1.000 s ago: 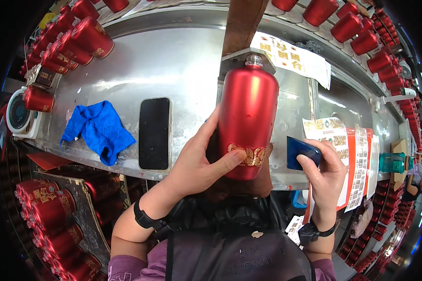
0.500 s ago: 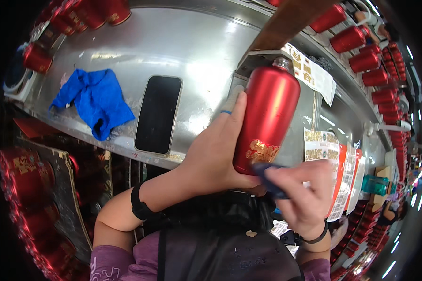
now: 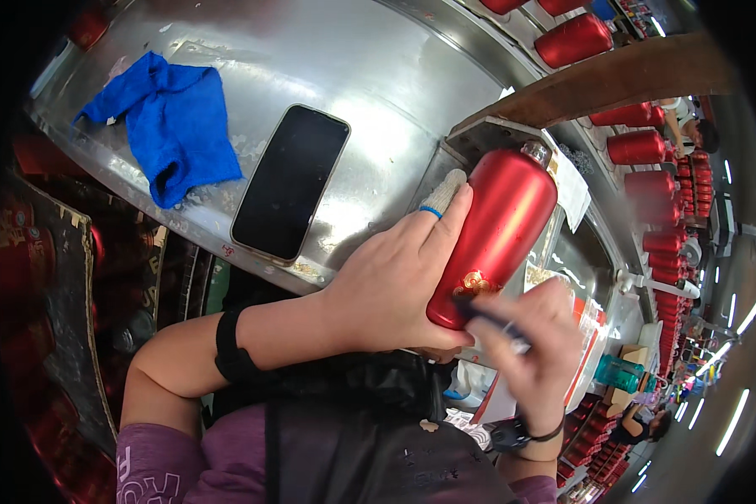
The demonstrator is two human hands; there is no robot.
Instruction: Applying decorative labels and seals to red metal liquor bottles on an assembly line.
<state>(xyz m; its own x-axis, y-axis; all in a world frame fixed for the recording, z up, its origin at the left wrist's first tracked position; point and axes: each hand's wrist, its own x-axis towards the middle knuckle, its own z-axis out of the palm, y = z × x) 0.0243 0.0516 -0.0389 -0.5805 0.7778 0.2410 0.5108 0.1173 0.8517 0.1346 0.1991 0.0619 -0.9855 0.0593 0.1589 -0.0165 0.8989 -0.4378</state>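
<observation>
Left hand (image 3: 386,286) fingers clamp the red bottle (image 3: 491,235), neck tilted up-right; blurred right hand (image 3: 533,340) seemingly pinches a dark object.

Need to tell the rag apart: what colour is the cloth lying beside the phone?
Bright blue, plain: the cloth lies crumpled left of the black phone, head view.

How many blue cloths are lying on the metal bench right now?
1: a crumpled blue cloth on the metal bench at upper left, beside the black phone. Others may be hidden out of view.
</observation>
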